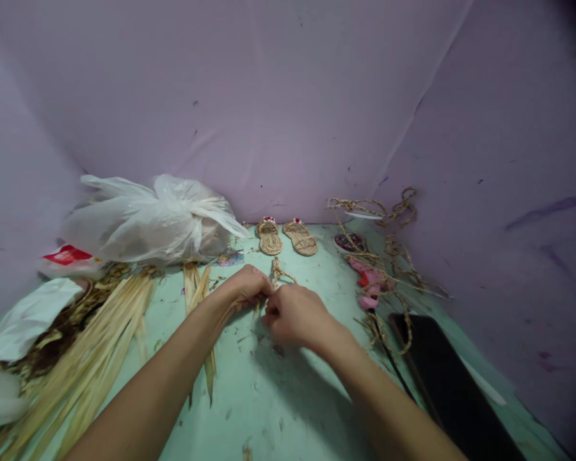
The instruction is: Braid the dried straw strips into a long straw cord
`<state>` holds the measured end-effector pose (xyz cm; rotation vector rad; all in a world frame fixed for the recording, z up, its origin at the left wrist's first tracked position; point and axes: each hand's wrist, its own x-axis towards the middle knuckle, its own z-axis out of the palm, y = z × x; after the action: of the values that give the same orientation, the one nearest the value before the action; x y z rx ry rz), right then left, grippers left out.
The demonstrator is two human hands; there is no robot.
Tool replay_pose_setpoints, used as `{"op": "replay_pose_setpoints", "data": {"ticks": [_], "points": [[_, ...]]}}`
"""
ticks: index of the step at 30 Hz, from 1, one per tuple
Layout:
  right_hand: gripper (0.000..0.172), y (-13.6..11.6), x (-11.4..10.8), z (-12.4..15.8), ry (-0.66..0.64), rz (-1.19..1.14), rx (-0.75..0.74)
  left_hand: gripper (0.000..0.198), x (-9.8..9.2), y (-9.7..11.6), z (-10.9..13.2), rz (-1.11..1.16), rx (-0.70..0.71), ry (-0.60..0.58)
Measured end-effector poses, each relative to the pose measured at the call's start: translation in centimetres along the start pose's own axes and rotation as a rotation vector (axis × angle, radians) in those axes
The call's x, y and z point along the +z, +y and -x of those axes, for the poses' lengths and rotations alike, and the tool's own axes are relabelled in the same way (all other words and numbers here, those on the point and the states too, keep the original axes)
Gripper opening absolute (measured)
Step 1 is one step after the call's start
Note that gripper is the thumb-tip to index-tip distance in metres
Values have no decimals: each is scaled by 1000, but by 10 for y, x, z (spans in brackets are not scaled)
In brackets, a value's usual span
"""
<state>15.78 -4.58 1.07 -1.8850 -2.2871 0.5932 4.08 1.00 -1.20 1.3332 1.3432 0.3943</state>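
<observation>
My left hand (249,285) and my right hand (295,315) meet at the middle of the pale green surface, fingers pinched close together. Between them is a piece of braided straw cord (277,271), whose looped upper part shows just above my fingers. The part inside my grip is hidden. Just beyond stand two small woven straw sandals, a left one (270,239) and a right one (301,238), each with red and white beads at the toe. Short dry leaf strips (192,288) lie beside my left forearm.
At left, a long bundle of dry leaf strips (100,346) lies below a tied white plastic bag (158,218). Tangled braided cord (403,208), a small dish of beads (349,242), a pink object (372,282) and a long black object (456,378) line the right. Purple walls enclose the back and sides.
</observation>
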Motion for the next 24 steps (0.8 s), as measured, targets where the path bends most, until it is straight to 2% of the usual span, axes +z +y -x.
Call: {"op": "replay_pose_setpoints", "data": {"ticks": [1, 4, 7, 11, 16, 21, 24], "points": [[14, 7, -4, -3, 31, -53, 23, 3, -2, -1, -1, -15, 15, -5], [18, 26, -7, -16, 239, -317, 166, 5, -6, -4, -4, -19, 32, -37], [16, 35, 5, -30, 164, -631, 223, 10, -9, -6, -7, 15, 13, -67], [11, 29, 21, -37, 49, -784, 231, 12, -11, -7, -9, 50, 6, -93], [10, 21, 22, -36, -42, -1033, 285, 8, -9, -9, -10, 5, 71, -83], [12, 22, 24, -39, -30, -1020, 362, 9, -8, -6, -7, -145, 43, -58], [6, 25, 28, -39, 16, -1024, 383, 4, -9, 1, -3, -295, 19, 25]]}}
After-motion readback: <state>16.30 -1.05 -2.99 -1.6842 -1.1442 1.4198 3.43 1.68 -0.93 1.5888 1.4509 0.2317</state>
